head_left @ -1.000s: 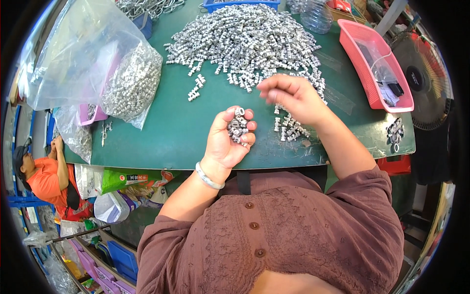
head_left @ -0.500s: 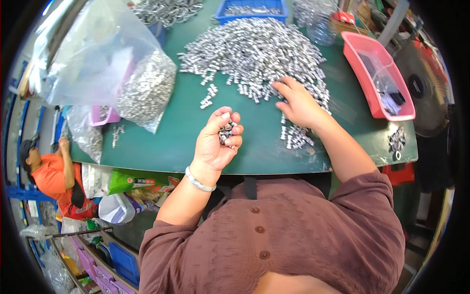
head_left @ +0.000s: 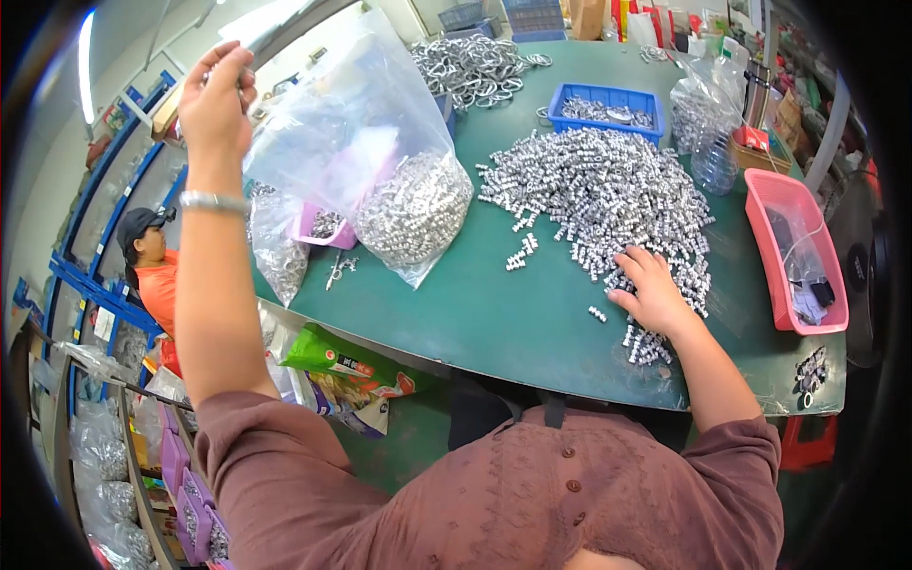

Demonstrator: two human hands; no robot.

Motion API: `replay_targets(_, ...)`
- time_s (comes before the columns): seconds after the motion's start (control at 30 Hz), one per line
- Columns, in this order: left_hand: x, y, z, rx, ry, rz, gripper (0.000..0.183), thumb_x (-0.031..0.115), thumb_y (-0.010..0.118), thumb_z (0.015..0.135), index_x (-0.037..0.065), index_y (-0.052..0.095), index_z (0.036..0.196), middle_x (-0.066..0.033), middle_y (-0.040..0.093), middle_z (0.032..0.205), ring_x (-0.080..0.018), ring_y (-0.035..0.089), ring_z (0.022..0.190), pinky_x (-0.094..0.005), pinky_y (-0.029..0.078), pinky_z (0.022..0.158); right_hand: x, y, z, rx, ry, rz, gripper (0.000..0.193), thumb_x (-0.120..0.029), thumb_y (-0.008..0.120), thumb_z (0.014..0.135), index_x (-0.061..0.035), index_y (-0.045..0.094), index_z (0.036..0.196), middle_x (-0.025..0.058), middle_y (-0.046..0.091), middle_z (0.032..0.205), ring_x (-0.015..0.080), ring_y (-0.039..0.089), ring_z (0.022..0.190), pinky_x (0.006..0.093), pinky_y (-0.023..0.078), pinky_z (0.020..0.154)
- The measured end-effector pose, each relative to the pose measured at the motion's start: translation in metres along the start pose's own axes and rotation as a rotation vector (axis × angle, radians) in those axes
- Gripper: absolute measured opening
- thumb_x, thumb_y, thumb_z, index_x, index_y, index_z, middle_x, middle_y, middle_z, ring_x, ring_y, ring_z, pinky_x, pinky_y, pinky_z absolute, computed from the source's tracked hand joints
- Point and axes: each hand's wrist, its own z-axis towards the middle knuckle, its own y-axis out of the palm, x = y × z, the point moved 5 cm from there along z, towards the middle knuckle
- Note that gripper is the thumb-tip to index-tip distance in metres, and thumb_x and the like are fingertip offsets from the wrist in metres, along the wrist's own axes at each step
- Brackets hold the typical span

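Observation:
My left hand [head_left: 215,103] is raised high at the far left, beside the upper edge of a large clear plastic bag [head_left: 313,119]. Its fingers are curled around small metal parts, of which only a glint shows between them. Lower in that bag lie many small silvery parts [head_left: 413,204]. On the right, my right hand [head_left: 654,293] rests palm down with its fingers apart at the near edge of a big heap of small silvery ribbed metal pieces [head_left: 603,190]. One loose piece [head_left: 597,313] lies beside my thumb, and a small cluster [head_left: 647,344] sits below that hand.
A blue tray [head_left: 608,123] of metal parts stands behind the heap. At the right is a pink basket [head_left: 793,252]; metal rings [head_left: 480,71] lie far back. A smaller filled bag [head_left: 282,252] and a purple scoop [head_left: 328,228] are at the left. A person in orange [head_left: 157,285] is beyond.
My left hand has gone from above the table's near middle up to the far left, still closed. My right hand stays at the heap's near edge. The view has shifted left.

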Motion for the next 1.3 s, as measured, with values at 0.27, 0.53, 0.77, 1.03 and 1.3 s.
replay_targets(0.27, -0.085, -0.028, 0.046, -0.179, -0.521, 0.591, 0.009, 0.009, 0.059, 0.076, 0.005, 0.059, 0.084, -0.0012, 0.053, 0.065, -0.0073, 0.044, 0.048, -0.0185, 0.033, 0.039, 0.006, -0.001, -0.004, 0.030, 0.008, 0.002, 0.053, -0.030, 0.064, 0.074, -0.0042, 0.048, 0.117, 0.0177, 0.043, 0.122, 0.0333, 0.039, 0.116, 0.0451, 0.023, 0.101)
replay_targets(0.53, -0.130, -0.018, 0.026, -0.517, -0.856, 0.721, 0.060, 0.053, 0.046, 0.083, 0.014, 0.041, 0.128, -0.0132, 0.035, 0.134, -0.0365, 0.038, 0.117, -0.0501, 0.030, 0.095, 0.011, -0.001, -0.003, 0.079, -0.097, 0.035, 0.049, -0.029, 0.063, 0.075, -0.0054, 0.050, 0.116, 0.0189, 0.045, 0.119, 0.0342, 0.041, 0.112, 0.0451, 0.026, 0.099)
replay_targets(0.77, -0.059, 0.005, 0.029, -0.168, 0.205, 1.024, 0.045, 0.043, 0.053, 0.082, 0.004, 0.062, 0.101, -0.0108, 0.064, 0.091, -0.0178, 0.059, 0.088, -0.0267, 0.043, 0.077, 0.002, 0.005, -0.001, 0.003, -0.132, -0.024, 0.053, -0.032, 0.065, 0.073, -0.0052, 0.049, 0.116, 0.0203, 0.040, 0.125, 0.0347, 0.041, 0.113, 0.0448, 0.026, 0.099)
replay_targets(1.03, -0.100, 0.152, -0.240, -0.954, 0.256, 0.551, 0.018, 0.006, 0.065, 0.069, 0.003, 0.060, 0.087, -0.0113, 0.058, 0.084, -0.0272, 0.056, 0.082, -0.0348, 0.045, 0.073, -0.009, 0.005, -0.010, -0.134, -0.152, 0.160, 0.045, -0.014, 0.064, 0.073, -0.0058, 0.050, 0.115, 0.0157, 0.041, 0.126, 0.0358, 0.041, 0.114, 0.0442, 0.028, 0.099)
replay_targets(1.3, -0.142, 0.172, -0.343, -0.926, -0.211, 0.436, 0.024, 0.003, 0.065, 0.071, 0.005, 0.062, 0.095, -0.0072, 0.055, 0.084, -0.0185, 0.055, 0.072, -0.0267, 0.045, 0.063, -0.037, 0.003, -0.013, -0.018, -0.295, 0.060, 0.015, -0.016, 0.068, 0.066, -0.0074, 0.060, 0.076, 0.0050, 0.051, 0.093, 0.0241, 0.044, 0.094, 0.0363, 0.035, 0.082)
